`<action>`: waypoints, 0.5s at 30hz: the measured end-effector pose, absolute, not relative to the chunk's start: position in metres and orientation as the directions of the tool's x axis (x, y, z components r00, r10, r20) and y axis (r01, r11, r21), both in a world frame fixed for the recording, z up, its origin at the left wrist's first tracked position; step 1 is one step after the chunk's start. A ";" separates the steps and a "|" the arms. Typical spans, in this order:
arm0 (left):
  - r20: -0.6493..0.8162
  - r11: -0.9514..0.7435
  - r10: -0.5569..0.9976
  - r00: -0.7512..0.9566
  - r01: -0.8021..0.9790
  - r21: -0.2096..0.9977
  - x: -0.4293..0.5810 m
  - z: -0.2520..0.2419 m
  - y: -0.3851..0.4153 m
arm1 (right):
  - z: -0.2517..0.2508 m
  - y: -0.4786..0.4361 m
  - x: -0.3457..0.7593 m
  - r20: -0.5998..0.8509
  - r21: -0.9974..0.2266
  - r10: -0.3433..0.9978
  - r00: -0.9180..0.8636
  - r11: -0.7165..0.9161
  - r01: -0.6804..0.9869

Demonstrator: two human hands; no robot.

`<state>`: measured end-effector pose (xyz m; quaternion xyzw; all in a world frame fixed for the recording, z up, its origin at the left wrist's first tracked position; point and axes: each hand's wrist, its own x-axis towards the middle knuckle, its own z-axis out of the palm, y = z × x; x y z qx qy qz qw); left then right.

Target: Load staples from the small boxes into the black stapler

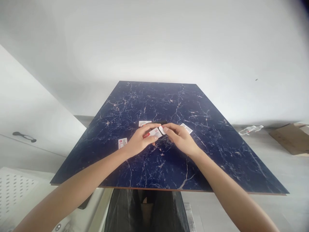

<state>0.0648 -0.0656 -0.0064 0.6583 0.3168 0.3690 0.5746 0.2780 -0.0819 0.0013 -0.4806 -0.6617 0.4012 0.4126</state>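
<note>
Above the middle of the blue marbled table, my left hand (142,140) grips a small white and red box (154,132), its thumb along the near side and fingers along the far side. My right hand (180,137) pinches the box's right end, where a white piece shows past a dark band; whether it is a flap is unclear. A white card (145,123) lies just behind my left hand, and a red-marked card (122,142) is left of it. Another white card (187,128) lies behind my right hand, partly covered. Something dark (161,122) shows beyond the fingers.
The blue tabletop (154,100) reaches back towards a white wall. On the floor to the right are clear plastic bottles (250,130) and a cardboard box (291,138). A white door or panel with a dark handle (24,136) stands at left, above a white perforated surface (16,190).
</note>
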 end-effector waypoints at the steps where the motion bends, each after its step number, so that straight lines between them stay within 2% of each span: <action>1: 0.120 -0.155 0.843 0.524 0.022 0.988 0.065 -0.006 -0.066 | 0.001 -0.082 0.278 0.175 -0.916 0.965 -0.197 0.233 0.327; 9: 0.161 -0.262 0.858 0.487 0.145 0.954 0.065 -0.006 -0.069 | 0.004 -0.088 0.272 0.287 -0.811 0.944 -0.162 0.330 0.483; 15: 0.183 -0.312 0.851 0.492 0.194 0.930 0.065 -0.003 -0.070 | 0.002 -0.087 0.271 0.256 -0.852 0.953 -0.163 0.302 0.428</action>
